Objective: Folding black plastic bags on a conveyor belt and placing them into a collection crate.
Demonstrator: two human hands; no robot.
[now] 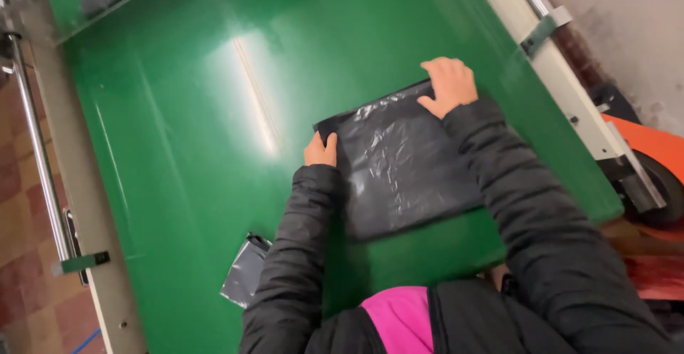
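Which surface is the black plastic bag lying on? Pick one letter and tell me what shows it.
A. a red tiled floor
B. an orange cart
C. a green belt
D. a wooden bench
C: the black plastic bag lies flat on the glossy green belt, with the left hand at its left far corner and the right hand pressing its right far corner.
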